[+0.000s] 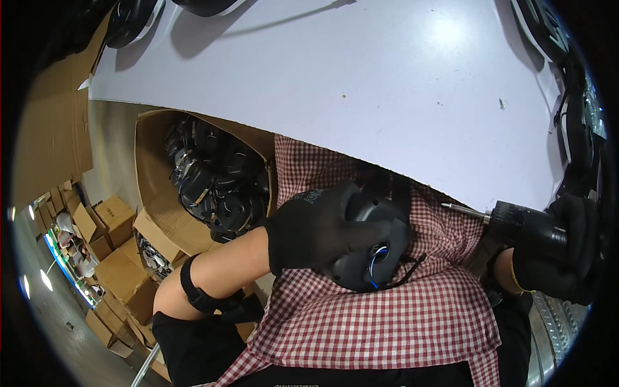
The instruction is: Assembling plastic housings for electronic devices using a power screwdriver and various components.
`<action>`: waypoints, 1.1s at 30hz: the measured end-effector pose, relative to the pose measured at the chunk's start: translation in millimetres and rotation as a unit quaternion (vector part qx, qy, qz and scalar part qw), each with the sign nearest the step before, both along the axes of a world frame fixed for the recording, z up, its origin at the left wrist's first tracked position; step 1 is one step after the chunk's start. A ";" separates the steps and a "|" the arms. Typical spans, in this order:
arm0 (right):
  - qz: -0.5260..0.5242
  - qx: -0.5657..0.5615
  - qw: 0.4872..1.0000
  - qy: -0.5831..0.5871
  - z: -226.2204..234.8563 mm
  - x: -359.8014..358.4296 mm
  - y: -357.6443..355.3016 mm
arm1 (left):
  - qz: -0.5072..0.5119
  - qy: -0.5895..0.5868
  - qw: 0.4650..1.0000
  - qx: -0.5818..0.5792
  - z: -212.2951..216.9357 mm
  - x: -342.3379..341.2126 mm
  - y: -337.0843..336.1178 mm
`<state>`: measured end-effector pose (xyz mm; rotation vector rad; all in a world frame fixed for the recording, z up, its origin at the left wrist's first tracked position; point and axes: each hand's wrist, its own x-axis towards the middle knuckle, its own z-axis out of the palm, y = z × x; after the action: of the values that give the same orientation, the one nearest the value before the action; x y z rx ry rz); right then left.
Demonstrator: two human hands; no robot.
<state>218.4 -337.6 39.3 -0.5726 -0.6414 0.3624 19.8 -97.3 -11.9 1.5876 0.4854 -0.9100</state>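
My left hand [316, 229], in a black glove, grips a rounded black plastic housing [362, 274] over my lap. Blue and white wires show in an opening of the housing, and a black cable comes out of its side. On the right, my gloved right hand [567, 255] is wrapped round a black power screwdriver [525, 227]. Its metal bit points left, beside the table edge and apart from the housing. The fingers of my left hand partly cover the housing.
A white table [400, 84] stretches ahead, with black devices [548, 29] along its far and right edges. Left of my lap, an open cardboard box [147, 174] holds several black wired parts [219, 184]. More cartons [126, 271] stand on the floor. A checked apron [387, 322] covers my lap.
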 end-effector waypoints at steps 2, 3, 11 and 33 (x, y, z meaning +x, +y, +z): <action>0.024 0.000 1.000 -0.004 -2.6 5.9 -3.6 | 0.010 0.016 1.000 -0.009 -2.2 -1.7 0.9; 0.037 0.000 0.999 -0.007 -3.6 8.4 -5.3 | -0.002 -0.005 1.000 -0.004 -6.4 -4.7 0.7; 0.041 0.000 0.999 -0.004 -0.8 5.8 0.9 | -0.007 0.047 0.999 -0.022 -7.1 -1.1 1.1; 0.094 -0.032 0.995 0.033 -9.8 19.0 -0.4 | -0.039 0.001 0.997 0.069 5.7 -11.5 -9.2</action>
<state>237.4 -338.1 29.6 -0.5604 -0.6242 0.5780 8.3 -106.4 -6.2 1.7405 0.4991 -0.9532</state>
